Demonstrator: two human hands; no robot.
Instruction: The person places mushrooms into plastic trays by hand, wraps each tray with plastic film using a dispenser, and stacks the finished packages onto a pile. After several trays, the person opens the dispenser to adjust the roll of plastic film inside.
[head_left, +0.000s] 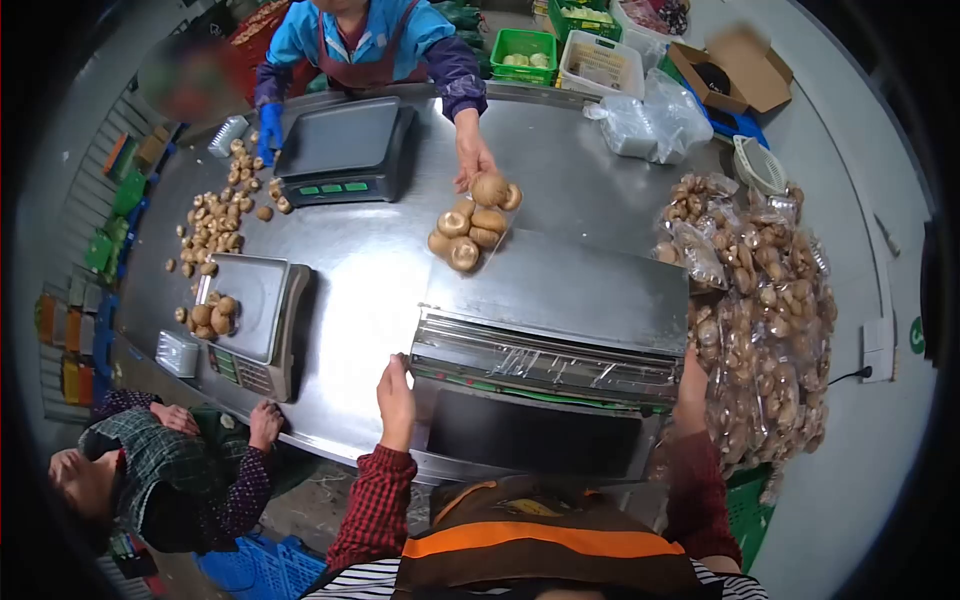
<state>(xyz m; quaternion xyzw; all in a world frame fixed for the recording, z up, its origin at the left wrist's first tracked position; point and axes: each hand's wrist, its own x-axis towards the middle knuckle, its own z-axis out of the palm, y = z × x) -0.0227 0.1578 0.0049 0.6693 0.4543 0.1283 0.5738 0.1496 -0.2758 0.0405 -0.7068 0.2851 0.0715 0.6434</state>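
A wrapping machine (570, 290) with a flat metal top stands before me, clear plastic film (540, 362) stretched and wrinkled across its front. My left hand (396, 405) is at the machine's left front corner, fingertips closed at the film's edge. At the opposite end, my right hand (690, 395) is closed by the film's right edge, its fingertips partly hidden. Just beyond the machine's back left corner, a tray of brown mushrooms (465, 228) rests on the table. A co-worker's bare hand (474, 160) touches the mushrooms at its far end.
The metal table (350, 255) holds two scales (340, 150), loose mushrooms (215, 225) and empty clear trays (177, 353). Wrapped mushroom packs (765, 320) are heaped at right. Bagged trays (660, 120) lie at the back. A second co-worker (180, 470) sits at lower left.
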